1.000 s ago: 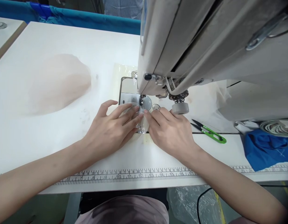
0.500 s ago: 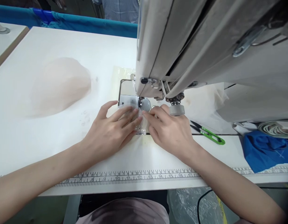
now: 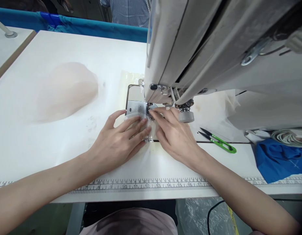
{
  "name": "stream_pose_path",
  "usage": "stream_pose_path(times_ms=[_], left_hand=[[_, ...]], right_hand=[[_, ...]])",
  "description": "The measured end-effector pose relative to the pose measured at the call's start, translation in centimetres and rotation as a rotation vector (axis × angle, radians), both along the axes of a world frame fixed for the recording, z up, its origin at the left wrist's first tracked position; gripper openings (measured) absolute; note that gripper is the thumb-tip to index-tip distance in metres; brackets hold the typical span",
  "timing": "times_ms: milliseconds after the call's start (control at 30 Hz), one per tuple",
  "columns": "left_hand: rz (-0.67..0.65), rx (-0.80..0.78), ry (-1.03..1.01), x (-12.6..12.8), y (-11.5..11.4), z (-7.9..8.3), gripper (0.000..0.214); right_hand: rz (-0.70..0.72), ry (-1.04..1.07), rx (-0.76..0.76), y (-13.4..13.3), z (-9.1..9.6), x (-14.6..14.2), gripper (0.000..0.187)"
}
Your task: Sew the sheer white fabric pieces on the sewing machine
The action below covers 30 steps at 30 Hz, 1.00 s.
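My left hand [image 3: 120, 138] lies palm down on the table beside the needle plate [image 3: 135, 105], its fingers spread. Its fingertips rest on a small piece of clear, shiny film [image 3: 147, 135] in front of the presser foot [image 3: 149, 107]. Close by on the right, my right hand [image 3: 176, 135] has its fingers drawn together, the index fingertip right at the foot. Whatever they pinch is hidden. Above both hands hangs the white sewing machine head [image 3: 170, 49].
Green-handled thread snips [image 3: 220, 143] lie right of my right hand, near blue cloth [image 3: 279, 160] and a coil of pale tape [image 3: 291, 135]. A ruler strip [image 3: 151, 185] runs along the front edge. A pale beige oval patch [image 3: 70, 91] shows at left. Someone in a striped shirt [image 3: 128, 11] is beyond.
My right index finger has moved up and slightly left, closer to the presser foot. My left hand stays flat in nearly the same place; the whole view has shifted slightly.
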<state>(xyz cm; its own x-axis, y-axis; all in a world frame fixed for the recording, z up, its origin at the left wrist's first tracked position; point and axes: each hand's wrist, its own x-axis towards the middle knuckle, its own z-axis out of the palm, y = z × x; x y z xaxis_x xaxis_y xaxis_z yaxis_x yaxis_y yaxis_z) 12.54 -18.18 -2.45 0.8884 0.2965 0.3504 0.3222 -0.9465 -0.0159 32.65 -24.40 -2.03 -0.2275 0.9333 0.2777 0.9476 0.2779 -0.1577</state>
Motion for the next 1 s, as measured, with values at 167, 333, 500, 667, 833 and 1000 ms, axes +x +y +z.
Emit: stream_pose_path(times_ms=[167, 333, 500, 667, 833, 1000], left_hand=[[0.016, 0.006, -0.018, 0.1, 0.2, 0.0, 0.032], [0.013, 0.013, -0.019, 0.2, 0.6, 0.0, 0.032], [0.002, 0.004, 0.001, 0.0, 0.8, -0.1, 0.032], [-0.005, -0.014, 0.008, -0.1, 1.0, -0.1, 0.033], [0.007, -0.036, 0.016, -0.1, 1.0, 0.0, 0.036], [0.015, -0.092, 0.014, 0.1, 1.2, 0.1, 0.036]], right_hand=[[-0.151, -0.308, 0.110, 0.1, 0.2, 1.3, 0.036], [-0.138, -0.319, 0.183, -0.1, 1.0, 1.6, 0.034], [-0.023, -0.260, 0.150, -0.7, 1.4, 0.6, 0.037], [0.004, -0.245, 0.069, -1.1, 1.2, -0.3, 0.038], [0.007, -0.303, 0.061, -1.3, 0.9, -0.5, 0.035], [0.012, -0.319, 0.067, -1.3, 0.6, -0.6, 0.036]])
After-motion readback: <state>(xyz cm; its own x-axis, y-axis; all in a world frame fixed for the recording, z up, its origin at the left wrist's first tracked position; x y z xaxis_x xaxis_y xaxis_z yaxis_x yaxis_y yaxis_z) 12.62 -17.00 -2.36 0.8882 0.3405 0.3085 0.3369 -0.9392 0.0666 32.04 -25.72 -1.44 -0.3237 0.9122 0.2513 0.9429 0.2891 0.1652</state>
